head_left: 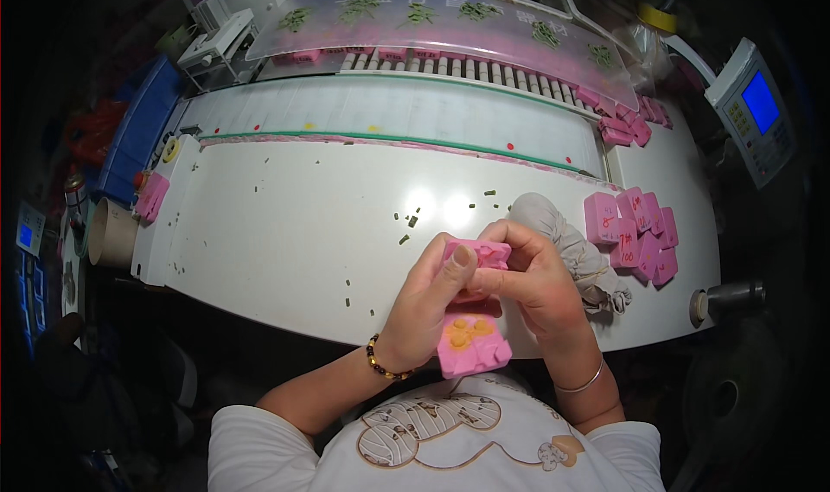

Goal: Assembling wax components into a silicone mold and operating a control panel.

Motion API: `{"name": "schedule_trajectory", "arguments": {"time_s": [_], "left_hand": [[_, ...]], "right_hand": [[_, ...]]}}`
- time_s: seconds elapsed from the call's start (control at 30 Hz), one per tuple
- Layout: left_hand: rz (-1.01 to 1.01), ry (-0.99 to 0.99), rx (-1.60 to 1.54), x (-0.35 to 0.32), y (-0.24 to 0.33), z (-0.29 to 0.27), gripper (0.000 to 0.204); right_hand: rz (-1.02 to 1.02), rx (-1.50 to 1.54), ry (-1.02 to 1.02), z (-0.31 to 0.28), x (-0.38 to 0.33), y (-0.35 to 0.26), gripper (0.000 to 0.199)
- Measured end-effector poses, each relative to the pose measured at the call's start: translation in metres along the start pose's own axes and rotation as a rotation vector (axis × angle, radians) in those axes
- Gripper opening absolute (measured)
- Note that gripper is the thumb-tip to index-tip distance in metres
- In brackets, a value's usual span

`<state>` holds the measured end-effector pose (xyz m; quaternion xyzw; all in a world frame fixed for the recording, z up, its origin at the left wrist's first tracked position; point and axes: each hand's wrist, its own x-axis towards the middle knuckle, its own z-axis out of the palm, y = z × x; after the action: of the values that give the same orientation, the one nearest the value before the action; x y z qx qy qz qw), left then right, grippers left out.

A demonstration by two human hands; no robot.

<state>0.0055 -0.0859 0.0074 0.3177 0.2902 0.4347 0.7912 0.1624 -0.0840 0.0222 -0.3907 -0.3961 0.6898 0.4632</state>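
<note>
A pink rubber mould (pixel 474 354) is opened out between my hands, near the table's front edge. Its lower flap hangs toward me and shows a tan-orange patch with rounded bumps. My left hand (pixel 421 306) is closed round the mould's left side, thumb laid across the upper part. On the other side, my right hand (pixel 540 289) pinches at the upper part with thumb and forefinger. Whatever lies between those fingertips is hidden. Just beyond my right hand lies a greyish tied cloth bag (pixel 566 246). Short dark green bits (pixel 413 221) are scattered on the white table (pixel 285 224).
Several pink mould blocks (pixel 627 241) with red handwriting cluster at right, near a dark metal cylinder (pixel 735 303). A green-edged conveyor belt (pixel 415 111) crosses behind the table. Beyond it, green sprigs lie on a translucent sheet (pixel 501 29). A blue-screened control box (pixel 756 111) stands far right.
</note>
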Motion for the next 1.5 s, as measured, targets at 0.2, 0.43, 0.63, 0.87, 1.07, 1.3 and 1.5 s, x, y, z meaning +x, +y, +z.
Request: {"name": "schedule_trajectory", "arguments": {"time_s": [0.2,0.43,0.63,0.87,1.07,1.3,1.5], "left_hand": [[0.025,-0.103,0.128,0.006,0.001,-0.013,0.032],[0.209,-0.003,0.169,0.010,-0.006,-0.004,0.024],[0.223,0.040,0.203,0.011,-0.001,-0.013,0.020],[0.216,0.019,0.165,0.008,0.009,-0.015,0.031],[0.211,-0.016,0.227,0.005,0.016,-0.011,0.052],[0.152,-0.007,0.236,0.002,0.023,-0.012,0.053],[0.141,-0.008,0.251,0.003,0.019,-0.013,0.047]], "right_hand": [[-0.124,-0.062,0.013,-0.003,0.000,0.009,0.016],[-0.186,0.090,0.128,-0.006,0.002,0.006,0.007],[-0.211,0.050,0.165,0.007,-0.003,0.003,0.012],[-0.349,-0.267,0.152,-0.002,-0.006,0.017,0.020],[-0.224,-0.086,0.213,-0.002,-0.006,0.015,0.016],[-0.148,0.045,0.119,-0.011,-0.008,0.011,0.021],[-0.183,-0.059,0.060,-0.011,-0.008,0.012,0.032]]}}
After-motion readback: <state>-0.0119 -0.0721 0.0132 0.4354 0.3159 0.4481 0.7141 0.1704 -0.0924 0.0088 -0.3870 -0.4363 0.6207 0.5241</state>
